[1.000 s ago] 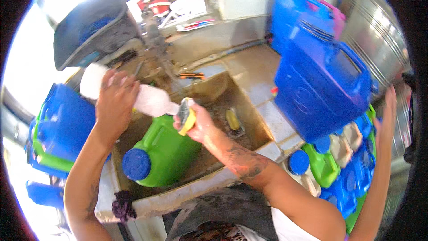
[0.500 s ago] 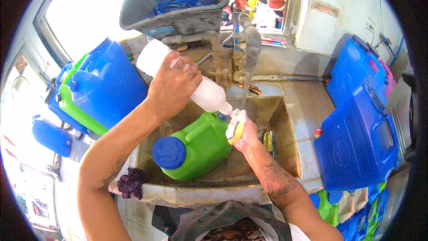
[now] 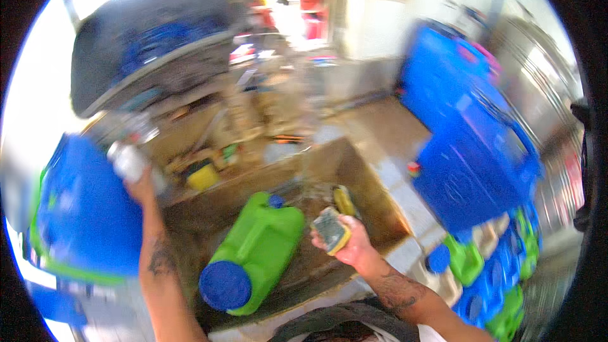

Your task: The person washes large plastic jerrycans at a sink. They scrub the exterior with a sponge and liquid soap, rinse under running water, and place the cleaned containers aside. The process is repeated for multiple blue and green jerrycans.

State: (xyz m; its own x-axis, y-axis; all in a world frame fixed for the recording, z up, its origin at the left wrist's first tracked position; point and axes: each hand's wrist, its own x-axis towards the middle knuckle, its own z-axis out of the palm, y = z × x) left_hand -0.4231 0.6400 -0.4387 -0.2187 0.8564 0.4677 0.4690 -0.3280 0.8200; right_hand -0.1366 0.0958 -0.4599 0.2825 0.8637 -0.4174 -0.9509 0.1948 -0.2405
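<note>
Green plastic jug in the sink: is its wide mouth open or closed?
Closed: the green plastic jug has its large round blue cap on; how tightly, I cannot tell.

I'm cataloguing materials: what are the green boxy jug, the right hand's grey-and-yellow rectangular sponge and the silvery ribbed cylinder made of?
Green boxy jug: likely satin plastic; even colour, moulded edges. Grey-and-yellow sponge: probably matte foam with a scouring face; two differently coloured layers. Silvery ribbed cylinder: apparently shiny metal; bright streaked reflections, though blur leaves which metal open.
</note>
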